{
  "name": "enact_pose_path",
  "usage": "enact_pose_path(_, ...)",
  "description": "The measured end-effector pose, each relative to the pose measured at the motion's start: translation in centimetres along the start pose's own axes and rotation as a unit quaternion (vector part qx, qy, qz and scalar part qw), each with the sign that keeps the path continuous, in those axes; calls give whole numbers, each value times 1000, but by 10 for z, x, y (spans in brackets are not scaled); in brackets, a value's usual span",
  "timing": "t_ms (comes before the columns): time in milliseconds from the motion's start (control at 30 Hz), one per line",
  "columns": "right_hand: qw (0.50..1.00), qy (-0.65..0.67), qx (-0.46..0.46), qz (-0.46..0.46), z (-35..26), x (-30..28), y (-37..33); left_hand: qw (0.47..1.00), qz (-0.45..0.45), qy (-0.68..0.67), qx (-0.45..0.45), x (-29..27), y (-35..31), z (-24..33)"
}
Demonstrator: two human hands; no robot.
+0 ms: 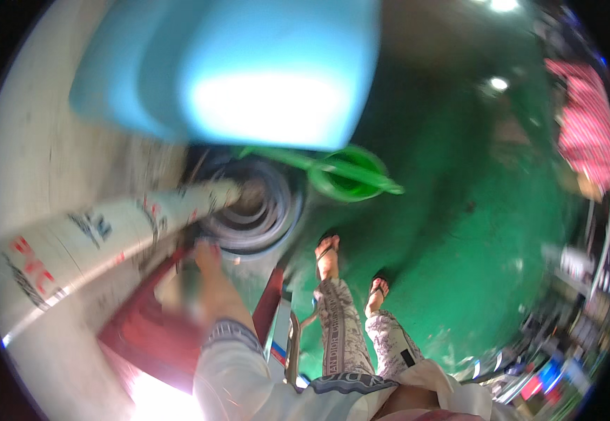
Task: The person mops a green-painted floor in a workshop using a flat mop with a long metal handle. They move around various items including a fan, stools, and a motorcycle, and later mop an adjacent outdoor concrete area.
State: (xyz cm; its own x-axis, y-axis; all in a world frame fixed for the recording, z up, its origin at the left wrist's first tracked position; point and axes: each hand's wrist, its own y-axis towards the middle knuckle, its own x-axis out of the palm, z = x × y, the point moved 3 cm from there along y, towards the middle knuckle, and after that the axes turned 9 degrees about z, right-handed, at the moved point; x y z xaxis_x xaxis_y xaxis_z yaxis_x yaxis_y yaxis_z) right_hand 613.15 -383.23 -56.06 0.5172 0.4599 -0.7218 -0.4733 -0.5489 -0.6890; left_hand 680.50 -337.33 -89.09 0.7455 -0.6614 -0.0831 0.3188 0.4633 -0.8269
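My left hand [208, 258] reaches out over a dark red surface [157, 326] at the left, beside a thick pale pipe with printed marks [126, 223]. Its fingers are smeared by motion, so I cannot make out their pose or anything in them. A blurred pale patch [181, 291] lies next to the wrist, and its kind is unclear. My right hand does not show. Just beyond the left hand, the pipe's far end meets a round grey coiled or ringed thing [259, 217].
A large blurred light-blue panel-like thing [249, 77] fills the top. Below it stands a green bucket [347, 186] with a green bar across it, on the green floor [459, 231]. A person in a red-striped garment [589, 123] is at the right, above cluttered goods [557, 372].
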Motion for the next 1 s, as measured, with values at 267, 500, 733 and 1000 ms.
enact_pose_path(267,974,215,33,68,150,-82,-29,659,-368,651,83,95,-308,-166)
enact_pose_path(500,987,66,-135,63,110,-55,-76,256,-743,619,11,48,-733,-238)
enact_pose_path(733,969,163,-129,132,108,-115,-118,-29,-917,345,198,-102,-988,-291)
enact_pose_path(1000,930,274,-39,241,137,-153,-133,-383,-844,162,338,-172,-1079,-340)
